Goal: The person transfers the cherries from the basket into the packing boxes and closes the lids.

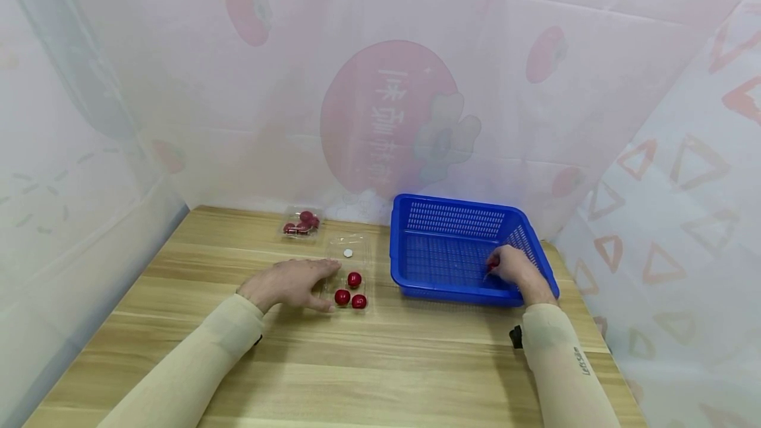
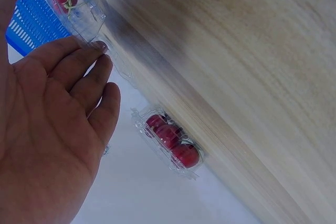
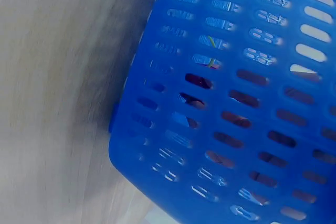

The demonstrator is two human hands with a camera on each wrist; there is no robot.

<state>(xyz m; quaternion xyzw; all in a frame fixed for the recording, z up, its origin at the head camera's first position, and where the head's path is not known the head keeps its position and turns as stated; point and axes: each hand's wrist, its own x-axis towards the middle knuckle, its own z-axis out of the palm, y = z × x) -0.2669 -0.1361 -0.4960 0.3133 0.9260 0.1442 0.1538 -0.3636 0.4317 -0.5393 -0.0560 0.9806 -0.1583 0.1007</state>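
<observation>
My left hand (image 1: pixel 294 285) lies spread beside an open clear plastic clamshell box (image 1: pixel 364 259), fingertips and thumb right at its left edge. Three dark red cherries (image 1: pixel 354 280) sit in the near half of that box, and a small white round patch shows on the far half. In the left wrist view, the palm (image 2: pixel 47 124) faces the camera with its fingers nearly straight. Inside the blue basket (image 1: pixel 436 292), my right hand (image 1: pixel 516 268) pinches a red cherry (image 1: pixel 492 262) with a thin stem. The basket's slotted wall (image 3: pixel 205 129) mostly hides this hand in the right wrist view.
A second clear box (image 1: pixel 302 232) with several cherries stands at the back, left of the open one; the left wrist view shows this box (image 2: pixel 169 141) too. All stand on a wooden table (image 1: pixel 357 368), against a printed cloth wall (image 1: pixel 285 117).
</observation>
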